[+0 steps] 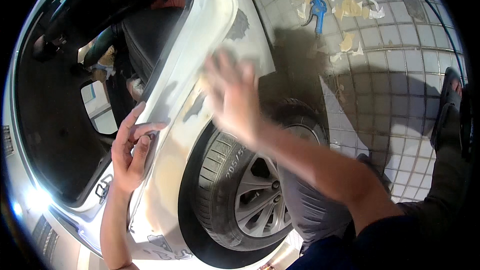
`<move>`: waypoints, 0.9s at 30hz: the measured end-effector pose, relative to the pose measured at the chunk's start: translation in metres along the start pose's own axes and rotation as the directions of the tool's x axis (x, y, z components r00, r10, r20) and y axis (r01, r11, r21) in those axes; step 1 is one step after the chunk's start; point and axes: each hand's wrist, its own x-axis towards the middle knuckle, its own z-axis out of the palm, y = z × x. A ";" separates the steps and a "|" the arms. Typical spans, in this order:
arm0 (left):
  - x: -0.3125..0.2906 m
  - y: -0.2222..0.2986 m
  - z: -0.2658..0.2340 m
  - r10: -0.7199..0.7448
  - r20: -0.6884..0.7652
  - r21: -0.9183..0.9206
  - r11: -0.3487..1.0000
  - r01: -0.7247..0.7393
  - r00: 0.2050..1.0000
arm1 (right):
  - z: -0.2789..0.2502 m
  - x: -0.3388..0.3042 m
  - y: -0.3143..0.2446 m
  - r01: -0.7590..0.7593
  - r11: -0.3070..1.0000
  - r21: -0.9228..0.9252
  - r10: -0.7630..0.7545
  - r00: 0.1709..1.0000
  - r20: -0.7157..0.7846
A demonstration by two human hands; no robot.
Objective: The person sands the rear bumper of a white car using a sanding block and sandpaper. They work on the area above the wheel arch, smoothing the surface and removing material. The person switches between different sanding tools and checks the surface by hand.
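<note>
My left hand (pixel 131 155) rests on the edge of the car's door opening, its fingers apart and partly bent, one stretched across the pale painted frame. Over the white rear body panel (pixel 252 52), above the wheel arch, my right hand (pixel 231 92) is smeared by motion. Its palm side is down on or close to the panel, and whether anything lies under it cannot be made out. Around both hands the car's surface shows dull sanded areas, a yellowish filler patch (pixel 167 180) and dark grey bare patches (pixel 239 25).
The tyre (pixel 217 190) and its silver alloy wheel (pixel 260 197) sit below my right forearm. A blue air blow gun (pixel 317 14) lies on the tiled floor (pixel 395 87) among torn masking tape scraps (pixel 350 7). A dark hose (pixel 435 12) runs at upper right. A person's foot (pixel 454 82) shows at right.
</note>
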 end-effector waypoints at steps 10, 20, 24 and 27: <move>0.008 -0.001 0.005 0.046 0.014 -0.009 0.999 -0.046 0.999 | -0.005 0.043 -0.001 -0.210 0.977 -0.031 0.212 0.973 0.093; 0.011 -0.005 0.003 0.067 0.035 -0.111 0.992 -0.063 0.997 | -0.007 -0.026 -0.054 0.209 0.940 0.268 -0.190 0.977 -0.097; 0.003 -0.003 0.000 0.035 0.019 -0.038 0.999 -0.035 0.999 | 0.003 0.014 -0.017 0.019 0.991 0.133 -0.015 0.999 -0.032; 0.010 0.010 0.000 0.008 0.068 0.004 1.000 -0.009 0.998 | 0.001 0.039 0.030 -0.228 0.973 -0.023 0.221 0.958 -0.181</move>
